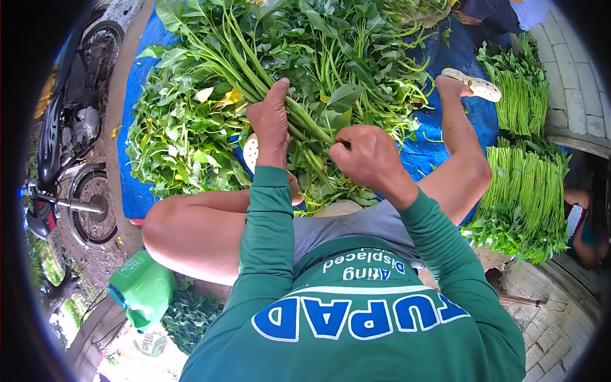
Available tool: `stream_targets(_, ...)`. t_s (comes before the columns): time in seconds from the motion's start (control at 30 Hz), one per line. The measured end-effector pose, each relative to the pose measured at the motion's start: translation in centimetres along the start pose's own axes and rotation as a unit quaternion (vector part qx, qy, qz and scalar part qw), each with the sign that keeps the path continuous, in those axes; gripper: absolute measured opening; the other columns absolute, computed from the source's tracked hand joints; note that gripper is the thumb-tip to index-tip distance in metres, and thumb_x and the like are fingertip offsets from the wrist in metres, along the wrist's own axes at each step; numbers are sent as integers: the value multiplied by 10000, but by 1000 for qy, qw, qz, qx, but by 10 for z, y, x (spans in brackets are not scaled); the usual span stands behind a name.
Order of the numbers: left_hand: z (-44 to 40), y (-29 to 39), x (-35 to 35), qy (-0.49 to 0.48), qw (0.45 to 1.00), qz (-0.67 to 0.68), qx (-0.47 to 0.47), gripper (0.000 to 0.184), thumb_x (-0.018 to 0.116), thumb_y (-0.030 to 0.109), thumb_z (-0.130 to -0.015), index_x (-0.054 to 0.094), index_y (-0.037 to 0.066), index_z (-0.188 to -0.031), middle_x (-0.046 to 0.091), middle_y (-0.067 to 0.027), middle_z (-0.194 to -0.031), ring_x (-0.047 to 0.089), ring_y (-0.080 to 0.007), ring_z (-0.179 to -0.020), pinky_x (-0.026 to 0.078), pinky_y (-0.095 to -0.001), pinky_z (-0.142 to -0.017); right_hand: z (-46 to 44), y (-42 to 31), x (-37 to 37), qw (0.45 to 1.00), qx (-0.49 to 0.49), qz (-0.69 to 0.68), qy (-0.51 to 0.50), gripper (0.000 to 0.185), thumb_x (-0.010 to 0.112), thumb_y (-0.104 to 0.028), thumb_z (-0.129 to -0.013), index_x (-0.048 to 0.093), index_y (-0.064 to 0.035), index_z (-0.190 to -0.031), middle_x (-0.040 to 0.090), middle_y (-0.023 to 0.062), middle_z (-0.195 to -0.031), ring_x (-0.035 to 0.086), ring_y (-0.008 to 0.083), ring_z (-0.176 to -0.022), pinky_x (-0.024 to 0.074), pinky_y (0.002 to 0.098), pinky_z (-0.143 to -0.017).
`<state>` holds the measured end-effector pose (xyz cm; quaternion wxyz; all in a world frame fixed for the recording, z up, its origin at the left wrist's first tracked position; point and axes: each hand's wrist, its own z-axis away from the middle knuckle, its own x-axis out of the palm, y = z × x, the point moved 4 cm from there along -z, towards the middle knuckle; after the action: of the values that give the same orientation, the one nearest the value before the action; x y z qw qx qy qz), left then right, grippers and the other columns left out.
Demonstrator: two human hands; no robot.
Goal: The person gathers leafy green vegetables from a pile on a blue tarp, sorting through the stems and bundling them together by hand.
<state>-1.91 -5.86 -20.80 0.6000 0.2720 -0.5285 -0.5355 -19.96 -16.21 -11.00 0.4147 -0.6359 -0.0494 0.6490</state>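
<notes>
Long green stems with broad leaves form a bunch point(249, 71) that slants from the upper left down toward my lap. My left hand point(270, 121) is wrapped round the middle of these stems, thumb pointing up. At the lower cut ends, my right hand point(369, 156) is closed, its fingers curled against the stem tips; what it pinches is too small to make out. Under and beyond both hands, a wide heap of loose leafy greens point(172, 137) lies on a blue tarp point(474, 114).
Tied bundles of greens point(519, 197) are stacked at the right. A green jug point(143, 286) stands at the lower left, near a parked motorcycle point(79, 134). Parts of other people show at the top right and right edge. My bent legs flank the heap.
</notes>
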Motion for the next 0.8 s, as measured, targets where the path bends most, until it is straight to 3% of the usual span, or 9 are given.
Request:
stream_targets(0.2, -8, 21, -3, 10, 994, -41, 97, 202, 837, 127, -898, 732, -23, -984, 715, -77, -834, 690, -164, -649, 564, -305, -563, 8, 23, 62, 957, 46, 132, -254, 257, 632, -196, -807, 794, -26, -911, 764, 260, -955, 747, 468, -882, 593, 543, -793)
stream_targets(0.3, -22, 42, -18, -21, 997, -62, 40, 201, 838, 128, -895, 741, -25, -982, 726, -83, -823, 687, -154, -634, 560, -299, -563, 54, 92, 129, 916, -50, 193, -349, 274, 635, -206, -842, 786, -28, -984, 765, 262, -969, 748, 469, -904, 594, 538, -789)
stream_targets(0.37, -24, 50, -22, -33, 998, -53, 14, 230, 846, 141, -883, 735, -32, -987, 735, -93, -811, 689, -156, -619, 564, -294, -573, 65, 105, 110, 891, 21, 241, -385, 272, 654, -238, -879, 771, -33, -1014, 760, 260, -1015, 747, 453, -942, 596, 523, -809)
stream_targets(0.43, -15, 58, -23, -39, 998, -51, -22, 246, 851, 149, -876, 730, -35, -987, 737, -99, -813, 695, -162, -621, 570, -295, -576, 44, 71, 44, 935, 82, 167, -301, 222, 656, -205, -920, 767, -31, -1003, 751, 252, -1053, 737, 445, -928, 591, 509, -810)
stream_targets(0.47, -17, 53, -26, -50, 996, -65, -40, 254, 849, 159, -876, 726, -31, -991, 739, -106, -822, 708, -169, -649, 586, -303, -593, 33, 48, 18, 981, 17, 51, -185, 209, 673, -215, -943, 769, -50, -1029, 755, 229, -1048, 731, 409, -873, 584, 497, -754)
stream_targets(0.53, -15, 44, -21, -60, 995, -61, -56, 242, 843, 158, -882, 728, -25, -990, 742, -105, -843, 717, -174, -672, 596, -306, -602, 24, 5, -17, 984, -118, -129, 20, 164, 685, -180, -968, 749, -67, -1068, 736, 186, -1015, 700, 360, -807, 566, 476, -695)
stream_targets(0.6, -10, 39, -8, -71, 994, -56, -62, 235, 832, 155, -890, 724, -20, -1005, 742, -101, -874, 727, -186, -699, 611, -312, -614, 13, -20, -20, 966, -222, -102, 82, 129, 694, -137, -955, 709, -65, -1062, 684, 152, -962, 661, 341, -808, 549, 463, -698)
stream_targets(0.67, -6, 39, -2, -80, 993, -58, -60, 235, 829, 152, -891, 723, -22, -1010, 739, -99, -877, 729, -191, -703, 615, -313, -618, 1, -20, -9, 959, -269, 71, 48, 134, 721, -139, -926, 670, -64, -1025, 625, 123, -910, 632, 328, -829, 533, 452, -711)
stream_targets(0.8, -7, 40, -13, -38, 994, -66, -77, 248, 843, 170, -889, 738, -21, -1007, 744, -89, -863, 726, -191, -690, 608, -310, -611, 13, 2, 8, 957, -278, 23, 76, 108, 713, -126, -893, 633, -61, -926, 546, 121, -859, 589, 337, -815, 506, 465, -705)
